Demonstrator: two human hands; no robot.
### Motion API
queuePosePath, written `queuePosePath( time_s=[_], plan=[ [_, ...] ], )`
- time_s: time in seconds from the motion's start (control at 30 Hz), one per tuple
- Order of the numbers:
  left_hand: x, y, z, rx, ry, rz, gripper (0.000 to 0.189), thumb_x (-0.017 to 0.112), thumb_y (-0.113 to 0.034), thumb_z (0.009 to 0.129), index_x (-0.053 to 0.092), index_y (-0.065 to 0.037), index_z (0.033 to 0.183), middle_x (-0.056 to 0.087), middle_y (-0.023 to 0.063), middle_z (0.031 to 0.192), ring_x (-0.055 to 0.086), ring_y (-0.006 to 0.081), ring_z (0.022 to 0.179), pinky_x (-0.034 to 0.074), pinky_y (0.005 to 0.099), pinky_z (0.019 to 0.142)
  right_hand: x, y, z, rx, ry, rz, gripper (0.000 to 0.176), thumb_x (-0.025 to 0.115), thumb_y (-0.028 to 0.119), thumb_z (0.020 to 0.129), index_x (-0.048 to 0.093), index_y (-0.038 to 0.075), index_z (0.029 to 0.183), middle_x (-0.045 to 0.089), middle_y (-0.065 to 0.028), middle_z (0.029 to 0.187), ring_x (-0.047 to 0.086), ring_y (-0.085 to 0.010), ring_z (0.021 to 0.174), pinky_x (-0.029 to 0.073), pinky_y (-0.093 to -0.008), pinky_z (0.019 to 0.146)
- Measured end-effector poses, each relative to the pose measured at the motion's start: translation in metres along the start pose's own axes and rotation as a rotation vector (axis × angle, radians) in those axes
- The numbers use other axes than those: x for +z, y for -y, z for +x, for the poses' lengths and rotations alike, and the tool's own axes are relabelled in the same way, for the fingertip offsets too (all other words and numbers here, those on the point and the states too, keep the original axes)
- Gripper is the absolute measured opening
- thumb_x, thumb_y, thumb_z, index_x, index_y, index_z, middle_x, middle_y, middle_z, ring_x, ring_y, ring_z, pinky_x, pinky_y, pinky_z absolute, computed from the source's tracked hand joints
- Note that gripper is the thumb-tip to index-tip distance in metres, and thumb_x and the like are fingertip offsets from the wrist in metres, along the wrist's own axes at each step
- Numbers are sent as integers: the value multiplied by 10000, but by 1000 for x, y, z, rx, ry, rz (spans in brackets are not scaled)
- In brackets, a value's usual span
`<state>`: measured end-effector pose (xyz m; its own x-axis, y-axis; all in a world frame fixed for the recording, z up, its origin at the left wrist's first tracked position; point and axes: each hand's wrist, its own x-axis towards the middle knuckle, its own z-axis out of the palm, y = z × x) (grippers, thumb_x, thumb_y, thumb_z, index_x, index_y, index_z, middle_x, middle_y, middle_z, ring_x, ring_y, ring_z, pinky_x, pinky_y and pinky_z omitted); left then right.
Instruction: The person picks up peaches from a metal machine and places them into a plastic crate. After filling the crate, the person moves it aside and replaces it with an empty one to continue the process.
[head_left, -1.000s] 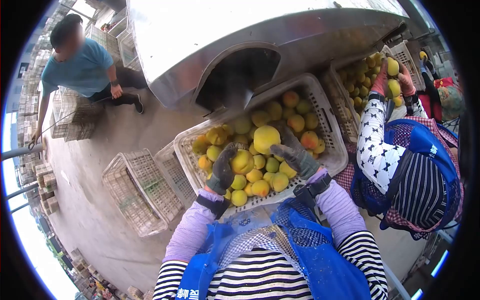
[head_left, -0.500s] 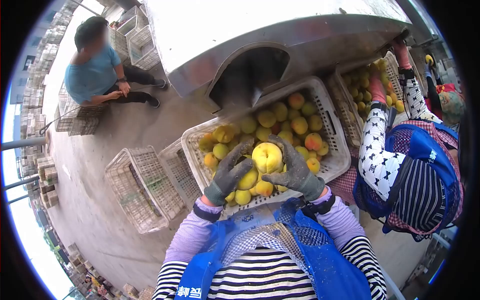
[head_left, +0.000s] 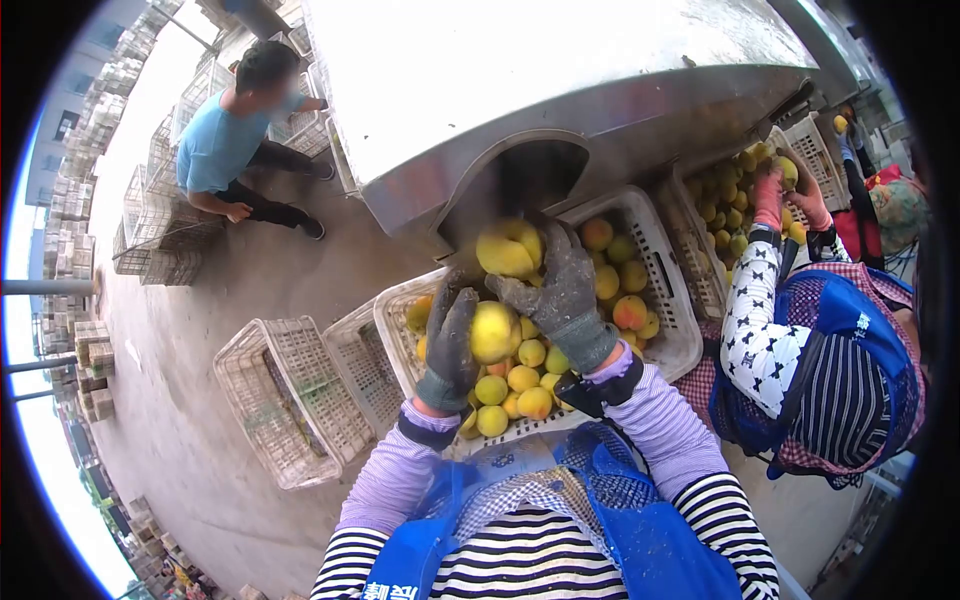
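Dark gloves cover both my hands above a white plastic crate [head_left: 672, 275] full of yellow and reddish peaches. My left hand [head_left: 450, 345] is curled around one yellow peach [head_left: 495, 332]. Farther forward, my right hand [head_left: 565, 295] grips a larger yellow peach [head_left: 510, 248] near the dark opening [head_left: 520, 185] of a metal machine. Loose peaches [head_left: 515, 385] lie below and beside my hands. Part of the crate's contents is hidden behind my gloves and wrists.
The machine's white top [head_left: 560, 40] spans the far side. Stacked crates [head_left: 290, 400] stand on the floor to the left. At right, a co-worker [head_left: 830, 350] handles peaches over another crate. A person in a blue shirt [head_left: 220, 145] is at upper left.
My right hand has moved forward and up with a peach, while my left hand now holds a separate one. The person in blue stands, and the co-worker's hands have lifted a peach.
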<state>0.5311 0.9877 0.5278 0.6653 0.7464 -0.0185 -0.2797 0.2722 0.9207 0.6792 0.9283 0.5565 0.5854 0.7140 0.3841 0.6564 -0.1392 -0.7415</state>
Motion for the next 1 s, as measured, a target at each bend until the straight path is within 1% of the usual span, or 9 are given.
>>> queuePosePath(
  time_s=[0.17,0.27,0.47,0.53,0.63,0.67,0.73,0.87,1.0],
  plan=[
    [-22,18,-14,99,43,322,375,412,-149,1051,511,56,1349,602,190,1279,605,243,1155,502,363,988,46,-51,30,-119,-62,-283,665,878,369,665,599,85,1196,622,-173,1059,622,-387,976,523,-484,808],
    [-39,33,-22,220,33,474,451,647,0,902,514,75,1326,572,229,1347,595,326,1209,517,409,995,44,-41,33,-104,-8,-327,583,854,293,698,613,98,1191,642,-161,1056,628,-376,979,533,-466,821],
    [-23,5,-33,139,-5,474,446,641,6,921,524,60,1347,598,166,1323,598,251,1201,485,362,1035,47,-35,70,-200,60,-324,540,841,241,729,613,63,1185,656,-153,1069,637,-340,987,530,-440,841],
    [-19,1,-28,1,-2,383,490,702,39,868,538,51,1330,600,158,1325,600,251,1198,484,367,1041,45,-40,76,-177,135,-321,641,858,320,696,597,57,1218,659,-164,1064,642,-338,993,525,-445,851],
    [-10,11,-21,-217,-44,-313,444,693,0,895,542,21,1312,613,136,1299,613,239,1180,506,349,1012,4,-24,73,-7,352,-95,886,890,488,622,546,53,1313,651,-193,1103,643,-353,1031,517,-472,870],
    [-8,11,-18,-211,-39,-344,429,683,-20,909,538,19,1312,609,136,1301,616,237,1175,511,345,1004,-18,-2,52,120,439,40,937,891,502,614,522,44,1343,638,-200,1141,634,-357,1062,512,-476,886],
    [-5,15,-11,-130,-20,-207,402,661,-71,941,530,17,1311,597,139,1309,621,235,1164,522,340,987,-22,-4,6,-193,294,-139,996,891,518,604,492,44,1383,605,-195,1189,626,-365,1058,516,-474,864],
    [-16,39,-10,314,124,391,396,531,-94,966,491,25,1343,548,177,1316,553,300,1220,466,396,1036,-14,3,-33,2,267,-139,936,888,510,607,520,43,1330,586,-186,1175,625,-372,1003,521,-463,830],
    [3,28,0,24,-18,-194,448,554,-98,910,505,-1,1344,559,161,1296,552,292,1209,431,398,1059,-4,-8,-32,23,219,-96,877,883,501,616,540,51,1287,587,-183,1144,621,-378,973,523,-462,802]
  ],
)
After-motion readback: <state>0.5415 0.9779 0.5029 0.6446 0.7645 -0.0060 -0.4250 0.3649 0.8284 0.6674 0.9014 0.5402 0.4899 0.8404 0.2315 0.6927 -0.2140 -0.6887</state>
